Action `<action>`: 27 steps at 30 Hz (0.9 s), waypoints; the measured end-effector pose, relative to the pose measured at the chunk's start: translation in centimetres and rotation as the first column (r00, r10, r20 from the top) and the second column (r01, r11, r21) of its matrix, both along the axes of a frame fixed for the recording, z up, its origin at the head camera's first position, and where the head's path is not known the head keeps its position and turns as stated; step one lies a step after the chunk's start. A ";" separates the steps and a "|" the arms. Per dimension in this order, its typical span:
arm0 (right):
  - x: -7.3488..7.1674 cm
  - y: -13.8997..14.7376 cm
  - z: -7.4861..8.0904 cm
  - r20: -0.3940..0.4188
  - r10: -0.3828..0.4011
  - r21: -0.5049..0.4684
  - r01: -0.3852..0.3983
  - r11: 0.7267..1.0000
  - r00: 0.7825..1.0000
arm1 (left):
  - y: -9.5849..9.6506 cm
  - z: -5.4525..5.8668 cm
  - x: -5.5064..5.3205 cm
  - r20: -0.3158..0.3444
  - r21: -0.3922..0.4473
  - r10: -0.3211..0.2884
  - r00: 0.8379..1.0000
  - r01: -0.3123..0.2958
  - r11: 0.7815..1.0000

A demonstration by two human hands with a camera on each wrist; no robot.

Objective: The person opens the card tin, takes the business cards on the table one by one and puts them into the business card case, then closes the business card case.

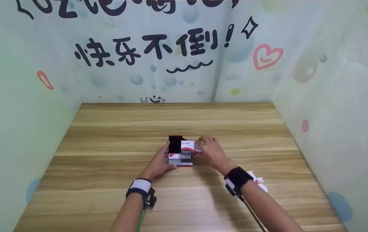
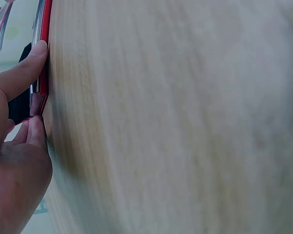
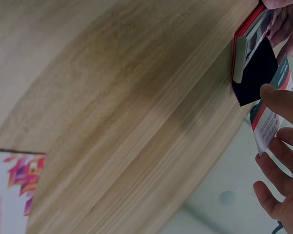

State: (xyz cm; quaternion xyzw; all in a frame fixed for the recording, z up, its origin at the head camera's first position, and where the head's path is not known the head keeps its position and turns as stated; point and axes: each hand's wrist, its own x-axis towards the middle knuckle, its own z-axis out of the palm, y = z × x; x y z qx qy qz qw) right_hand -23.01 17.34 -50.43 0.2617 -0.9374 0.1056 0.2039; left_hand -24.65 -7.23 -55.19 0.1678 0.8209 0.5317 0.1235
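A business card case [image 1: 175, 144] with a red outside and a black inner lid lies opened on the table, cards and a metal edge showing in its lower part. My left hand [image 1: 159, 163] grips it at the left, thumb on the near edge and fingers along the side. Between thumb and fingers my right hand [image 1: 215, 154] pinches a white, red and dark grey business card [image 1: 188, 147], raised over the right part of the case. In the right wrist view this card [image 3: 269, 124] is tilted and apart from the case [image 3: 254, 78].
Several loose white cards [image 1: 263, 187] with red marks lie on the wooden table [image 1: 106, 135], partly behind my right forearm. One card with a pink and orange pattern [image 3: 10, 195] shows in the right wrist view. Printed cloth walls [image 1: 171, 83] enclose the table's back and sides.
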 end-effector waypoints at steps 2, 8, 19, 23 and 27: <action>0.0 -0.5 0.1 0.008 -0.003 0.013 0.003 1.000 1.000 | 0.0 0.0 0.0 -0.006 0.014 -0.009 1.000 0.009 1.000; -0.4 -1.9 0.0 0.013 -0.019 0.059 0.018 0.998 1.000 | 0.0 -0.1 -0.1 -0.036 0.050 -0.038 0.999 0.039 0.998; -0.9 -3.5 -1.0 0.061 -0.024 0.073 0.020 0.997 0.998 | 0.2 -0.1 -0.2 -0.018 0.040 -0.020 1.000 0.021 0.999; -1.1 -3.9 -1.1 0.076 -0.020 0.076 0.015 0.997 0.997 | 0.2 -0.1 -0.2 -0.025 0.062 -0.015 1.000 0.017 0.998; -1.4 -4.4 -1.1 0.087 -0.034 0.090 0.026 0.996 0.996 | 0.1 -0.1 -0.2 -0.032 0.054 -0.008 0.999 0.009 0.999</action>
